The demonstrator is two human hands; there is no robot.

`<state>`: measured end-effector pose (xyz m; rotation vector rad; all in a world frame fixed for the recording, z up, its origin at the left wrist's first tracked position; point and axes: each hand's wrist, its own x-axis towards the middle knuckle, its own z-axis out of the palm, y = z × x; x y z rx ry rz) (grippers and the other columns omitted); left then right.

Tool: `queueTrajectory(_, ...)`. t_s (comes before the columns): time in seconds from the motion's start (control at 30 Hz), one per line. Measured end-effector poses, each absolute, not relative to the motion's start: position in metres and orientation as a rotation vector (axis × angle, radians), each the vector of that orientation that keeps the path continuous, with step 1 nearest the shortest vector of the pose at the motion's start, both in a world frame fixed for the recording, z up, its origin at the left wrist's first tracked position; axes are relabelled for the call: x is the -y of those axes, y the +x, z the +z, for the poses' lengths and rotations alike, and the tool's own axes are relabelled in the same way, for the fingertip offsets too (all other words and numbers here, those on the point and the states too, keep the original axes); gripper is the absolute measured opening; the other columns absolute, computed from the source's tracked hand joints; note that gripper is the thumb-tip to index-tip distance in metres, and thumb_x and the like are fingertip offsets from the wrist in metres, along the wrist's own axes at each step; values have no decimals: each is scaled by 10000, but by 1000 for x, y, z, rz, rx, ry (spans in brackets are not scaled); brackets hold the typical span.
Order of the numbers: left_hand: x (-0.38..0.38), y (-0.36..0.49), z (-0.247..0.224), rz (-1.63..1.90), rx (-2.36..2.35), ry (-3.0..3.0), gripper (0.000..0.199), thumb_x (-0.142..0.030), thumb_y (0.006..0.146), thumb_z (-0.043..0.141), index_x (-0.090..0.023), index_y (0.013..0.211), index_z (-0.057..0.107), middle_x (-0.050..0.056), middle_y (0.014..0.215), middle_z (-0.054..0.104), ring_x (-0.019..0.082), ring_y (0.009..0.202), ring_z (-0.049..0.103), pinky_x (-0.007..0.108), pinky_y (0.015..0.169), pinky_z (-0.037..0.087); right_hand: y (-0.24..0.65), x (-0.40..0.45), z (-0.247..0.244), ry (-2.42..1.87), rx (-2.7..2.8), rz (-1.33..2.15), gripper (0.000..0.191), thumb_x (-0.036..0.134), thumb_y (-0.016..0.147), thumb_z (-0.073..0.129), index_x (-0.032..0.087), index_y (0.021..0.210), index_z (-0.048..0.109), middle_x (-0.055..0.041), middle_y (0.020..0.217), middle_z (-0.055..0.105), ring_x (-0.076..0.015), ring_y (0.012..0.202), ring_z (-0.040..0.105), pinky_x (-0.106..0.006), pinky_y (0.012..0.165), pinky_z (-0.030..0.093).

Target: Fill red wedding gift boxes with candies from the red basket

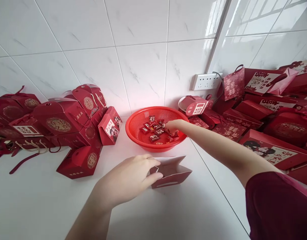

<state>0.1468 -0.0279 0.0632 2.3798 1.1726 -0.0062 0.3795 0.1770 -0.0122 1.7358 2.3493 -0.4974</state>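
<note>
Red basket: the round plastic basket (140, 142) stands on the white desk (188, 216) ahead of you, against the tiled wall (143, 70). It is wide, shallow and pierced with small holes.

Wrapped candies: a loose scatter of small candies (157, 128) lies in the basket, mostly red, a single layer in places.

Right hand: your right hand (172, 126) reaches over the basket's right rim, its fingers curled down among the candies. How far they are closed, and whether they have hold of any, you cannot tell from this view.

Paper bag: a small dark red bag (171, 180) stands on the desk between you and the basket, mouth gaping upward, pale lining showing. Its bottom is hidden.

Left hand: your left hand (127, 180) is at the bag's left end, thumb and index finger slightly parted at the mouth, close against the paper. How firmly they grip is not clear.

Handling the bag: the walls look thin, so a light, steady hold at the rim should suit better than a squeeze, and your thumb is best clear of the opening.

Handling the candies: gather with fingertips from the thicker middle, in a small cluster, without pressing on the basket's rim.

Surroundings: red gift boxes crowd 2 sides, a stack (59, 124) at left and a larger pile (273, 151) at right; give your right forearm room there.
</note>
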Motion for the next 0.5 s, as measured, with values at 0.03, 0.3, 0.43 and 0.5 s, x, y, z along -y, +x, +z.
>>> queueTrajectory(0.03,26,148,64,-7,-1158,2385,356,-454,997,426,-315,1169,704,10,1213,697,245,1103,643,331,925,462,384,-171,-4,1730,-2391,-476,205,236,912,687,130,1087,674,-85,1073,693,-215,933,673,-370,818,567)
queueTrajectory(0.3,26,146,66,-88,-1016,2500,392,-538,884,619,-317,1199,692,-7,1331,648,260,1204,611,318,926,478,420,-20,57,1561,-3582,-491,246,141,945,549,221,1142,672,-41,1132,723,-201,1014,687,-324,884,556)
queueTrajectory(0.43,39,147,66,-141,-967,2628,341,-503,911,603,-287,1154,704,4,1362,622,262,1198,618,318,901,485,439,50,71,916,-3943,-687,314,95,921,591,269,1160,699,-42,1091,745,-216,977,723,-341,828,616)
queueTrajectory(0.5,42,149,65,-132,-966,2644,387,-494,918,599,-300,1249,656,-2,1364,618,246,1160,636,311,891,485,442,70,77,749,-3955,-695,339,86,922,590,279,1175,704,-43,1068,756,-228,967,734,-330,799,633)
